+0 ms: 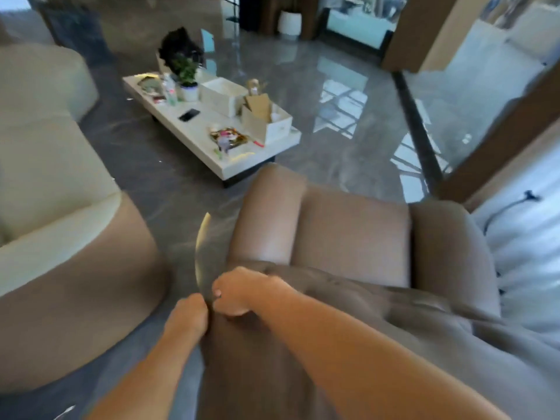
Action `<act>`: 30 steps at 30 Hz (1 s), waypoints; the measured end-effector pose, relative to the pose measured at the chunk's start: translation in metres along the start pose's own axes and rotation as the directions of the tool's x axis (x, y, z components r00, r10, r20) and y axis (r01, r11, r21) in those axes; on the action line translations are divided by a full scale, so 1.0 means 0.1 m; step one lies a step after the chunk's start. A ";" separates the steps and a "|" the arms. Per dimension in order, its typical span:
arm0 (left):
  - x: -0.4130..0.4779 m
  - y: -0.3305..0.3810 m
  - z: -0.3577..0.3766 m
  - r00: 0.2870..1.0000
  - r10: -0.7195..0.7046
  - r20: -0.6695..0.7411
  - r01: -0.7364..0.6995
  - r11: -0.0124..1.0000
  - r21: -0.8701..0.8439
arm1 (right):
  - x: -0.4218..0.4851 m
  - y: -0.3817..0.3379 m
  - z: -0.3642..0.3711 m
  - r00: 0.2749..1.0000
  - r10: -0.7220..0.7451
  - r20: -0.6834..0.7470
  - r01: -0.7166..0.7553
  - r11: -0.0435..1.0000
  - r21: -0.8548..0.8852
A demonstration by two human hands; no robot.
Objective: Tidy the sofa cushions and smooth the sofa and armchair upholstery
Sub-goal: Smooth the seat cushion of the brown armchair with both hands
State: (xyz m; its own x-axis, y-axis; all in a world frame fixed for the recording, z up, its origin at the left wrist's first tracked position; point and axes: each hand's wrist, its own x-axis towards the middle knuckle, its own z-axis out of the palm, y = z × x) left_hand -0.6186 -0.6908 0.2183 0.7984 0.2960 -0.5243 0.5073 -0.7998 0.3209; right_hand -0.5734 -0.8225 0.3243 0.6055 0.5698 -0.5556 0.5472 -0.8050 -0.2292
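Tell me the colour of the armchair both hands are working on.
Brown, a tan leather-like tone; the armchair shows best in the head view, the only one.

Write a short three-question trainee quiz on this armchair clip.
1. True or false: both hands are at the back corner of the brown armchair.
2. What lies flat on the coffee table, nearest the plant? A) phone B) remote C) book
3. Which piece of furniture stands left of the armchair?

Key:
1. True: the left hand and right hand both close their grip on the backrest corner.
2. A, the phone.
3. The cream sofa.
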 end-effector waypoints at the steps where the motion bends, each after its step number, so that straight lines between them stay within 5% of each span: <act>1: -0.03 0.17 0.00 0.997 -0.058 -0.046 0.054 0.995 -0.084 | -0.21 0.24 -0.01 0.999 0.030 -0.013 -0.030 1.000 0.000; 5: -0.27 0.65 -0.19 0.975 -0.204 0.082 0.219 0.944 -0.248 | -1.26 1.15 0.36 0.981 0.171 0.095 -0.189 0.956 0.226; 9: -0.63 1.24 -0.07 0.978 -0.132 0.159 0.130 0.991 0.026 | -2.00 1.61 0.67 0.924 0.371 0.093 -0.368 0.794 0.484; 12: -0.91 1.61 0.20 0.983 -0.103 0.152 0.056 0.956 0.288 | -2.19 1.67 0.73 0.921 0.371 0.121 -0.382 0.798 0.465; 16: -1.15 1.77 0.44 0.985 -0.072 0.156 0.005 0.922 0.388 | -2.37 1.60 0.92 0.909 0.388 0.150 -0.411 0.785 0.464; 24: -1.57 1.54 0.84 0.997 0.037 0.064 -0.058 0.932 0.358 | -2.70 1.76 1.31 0.936 0.336 0.108 -0.348 0.834 0.428; 30: -1.79 1.64 1.17 0.999 -0.036 0.005 0.032 0.951 0.307 | -3.08 2.28 1.56 0.971 0.222 0.091 -0.240 0.916 0.320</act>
State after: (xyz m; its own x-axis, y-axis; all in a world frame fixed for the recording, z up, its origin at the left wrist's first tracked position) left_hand -0.7168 -0.9360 0.2725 0.7782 0.3218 -0.5393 0.4086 -0.9116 0.0457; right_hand -0.7256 -1.2079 0.3183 0.6567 0.3591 -0.6632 0.1711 -0.9274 -0.3327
